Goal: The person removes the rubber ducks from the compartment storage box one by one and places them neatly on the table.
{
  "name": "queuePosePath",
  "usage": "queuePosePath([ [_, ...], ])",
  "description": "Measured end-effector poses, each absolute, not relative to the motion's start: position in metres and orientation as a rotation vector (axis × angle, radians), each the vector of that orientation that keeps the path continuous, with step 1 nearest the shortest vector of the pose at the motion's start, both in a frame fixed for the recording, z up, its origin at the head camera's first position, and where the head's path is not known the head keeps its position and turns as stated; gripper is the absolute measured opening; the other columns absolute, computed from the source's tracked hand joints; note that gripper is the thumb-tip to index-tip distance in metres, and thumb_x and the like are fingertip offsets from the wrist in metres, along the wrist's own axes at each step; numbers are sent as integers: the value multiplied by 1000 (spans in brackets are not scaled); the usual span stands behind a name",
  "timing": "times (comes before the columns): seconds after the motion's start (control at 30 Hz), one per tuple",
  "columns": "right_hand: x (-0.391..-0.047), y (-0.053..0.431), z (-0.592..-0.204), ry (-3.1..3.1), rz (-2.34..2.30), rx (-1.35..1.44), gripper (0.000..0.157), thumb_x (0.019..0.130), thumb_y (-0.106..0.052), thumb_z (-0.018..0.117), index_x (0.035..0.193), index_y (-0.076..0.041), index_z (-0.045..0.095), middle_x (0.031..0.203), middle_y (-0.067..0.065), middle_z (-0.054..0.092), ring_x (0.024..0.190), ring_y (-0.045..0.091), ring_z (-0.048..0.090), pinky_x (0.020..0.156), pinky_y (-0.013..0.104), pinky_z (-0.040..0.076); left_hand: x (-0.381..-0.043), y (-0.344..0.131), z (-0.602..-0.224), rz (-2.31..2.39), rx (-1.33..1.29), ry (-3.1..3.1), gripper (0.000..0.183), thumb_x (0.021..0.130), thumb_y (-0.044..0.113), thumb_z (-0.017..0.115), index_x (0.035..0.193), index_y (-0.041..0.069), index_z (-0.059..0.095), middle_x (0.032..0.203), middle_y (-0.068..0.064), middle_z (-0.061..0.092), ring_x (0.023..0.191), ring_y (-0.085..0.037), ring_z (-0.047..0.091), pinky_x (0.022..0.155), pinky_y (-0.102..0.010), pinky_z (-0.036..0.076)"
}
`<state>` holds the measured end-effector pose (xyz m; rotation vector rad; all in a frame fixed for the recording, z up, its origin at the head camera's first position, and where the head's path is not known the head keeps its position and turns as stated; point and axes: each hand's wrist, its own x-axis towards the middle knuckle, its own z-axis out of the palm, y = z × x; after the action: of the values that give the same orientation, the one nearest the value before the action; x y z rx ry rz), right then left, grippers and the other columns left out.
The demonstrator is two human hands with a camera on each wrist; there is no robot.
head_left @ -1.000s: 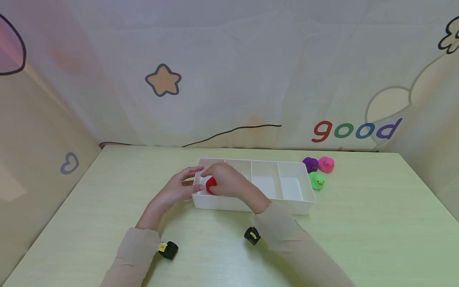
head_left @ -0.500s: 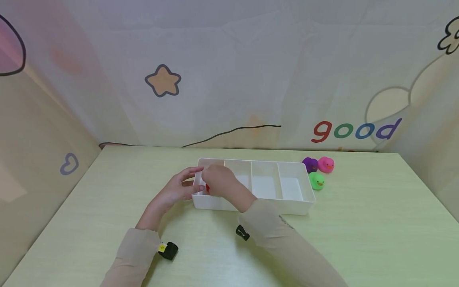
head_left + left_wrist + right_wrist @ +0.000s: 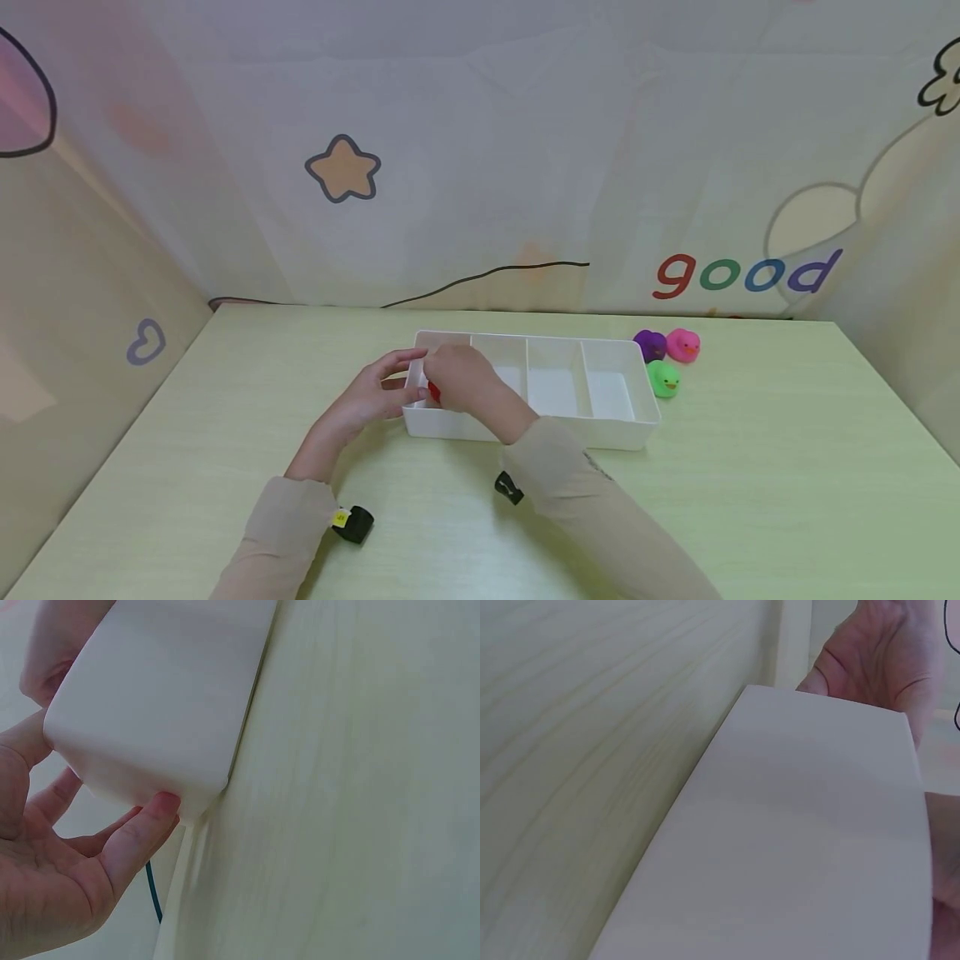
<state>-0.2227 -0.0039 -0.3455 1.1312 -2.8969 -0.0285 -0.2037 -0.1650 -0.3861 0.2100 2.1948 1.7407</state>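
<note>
A long white divided box [image 3: 525,429] lies across the table. My left hand [image 3: 371,392] holds its left end, thumb over the rim and fingers spread along the outer wall; in the left wrist view these fingers [image 3: 139,832] touch the end wall. Inside the leftmost compartment, my right hand [image 3: 461,379] grips a small red rounded thing [image 3: 433,392], mostly hidden behind the fingers. The box wall [image 3: 780,825] covers most of the right hand [image 3: 945,847] in the right wrist view.
Purple [image 3: 650,345], pink [image 3: 683,345] and green [image 3: 664,379] rubber ducks sit together just beyond the box's right end. A printed cloth backdrop [image 3: 480,167] rises behind the table [image 3: 787,450]. Black wrist cameras [image 3: 352,525] hang below both cuffs.
My right hand has moved slightly left and deeper into the leftmost compartment, covering more of the red thing. The left hand, box and ducks have stayed put.
</note>
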Motion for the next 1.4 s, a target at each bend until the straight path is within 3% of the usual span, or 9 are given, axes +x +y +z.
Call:
queuePosePath([
  [0.13, -222, 2, -346, -2883, 168, 1172, 18, 76, -22, 74, 87, -8, 69, 75, 1, 63, 68, 14, 53, 67, 20, 49, -204, -166, -386, 1750, 217, 2178, 57, 84, 18, 65, 135, 23, 41, 141, -11, 31, 123, -34, 40, 86, -42, 48],
  [0.33, -219, 13, -341, -2836, 493, 1262, 13, 78, -19, 72, 81, -6, 69, 72, 2, 62, 70, 14, 54, 63, 19, 46, -204, -166, -387, 1744, 221, 2187, 58, 83, 21, 67, 135, 24, 41, 141, -11, 30, 124, -34, 39, 86, -42, 48],
  [0.47, -218, 21, -339, -2790, 608, 1261, 19, 79, -21, 71, 89, -5, 70, 90, 6, 65, 86, 19, 58, 69, 22, 49, -204, -165, -387, 1738, 207, 2197, 58, 83, 22, 67, 135, 24, 41, 141, -10, 31, 124, -34, 38, 85, -42, 48],
  [0.57, -217, 28, -336, -2777, 672, 1221, 20, 79, -14, 70, 96, -4, 70, 101, 8, 64, 95, 21, 57, 73, 25, 51, -204, -165, -387, 1728, 195, 2207, 58, 83, 21, 67, 135, 24, 41, 140, -10, 31, 124, -35, 38, 85, -42, 49],
  [0.7, -215, 39, -332, -2753, 826, 1167, 27, 77, -1, 68, 103, -2, 67, 105, 10, 64, 96, 23, 58, 75, 28, 52, -204, -163, -386, 1710, 184, 2226, 57, 83, 21, 67, 134, 25, 42, 140, -11, 32, 124, -36, 38, 85, -43, 49],
  [0.97, -213, 60, -328, -2618, 1317, 999, 34, 75, 1, 71, 109, 0, 64, 105, 12, 65, 95, 24, 60, 82, 39, 51, -205, -161, -386, 1684, 140, 2254, 59, 82, 21, 68, 134, 25, 42, 141, -11, 31, 125, -36, 37, 85, -44, 49],
  [1.2, -212, 81, -326, -2482, 1515, 958, 34, 74, 5, 70, 107, 3, 65, 101, 14, 66, 91, 25, 62, 79, 45, 51, -205, -161, -387, 1702, 151, 2235, 59, 81, 19, 69, 134, 25, 42, 140, -11, 31, 124, -35, 38, 85, -43, 49],
  [1.4, -210, 102, -323, -2443, 1604, 873, 35, 71, 9, 71, 106, 5, 65, 101, 17, 66, 89, 28, 63, 80, 40, 52, -205, -163, -387, 1699, 163, 2236, 60, 81, 19, 69, 135, 24, 42, 142, -12, 29, 127, -34, 36, 88, -46, 46],
])
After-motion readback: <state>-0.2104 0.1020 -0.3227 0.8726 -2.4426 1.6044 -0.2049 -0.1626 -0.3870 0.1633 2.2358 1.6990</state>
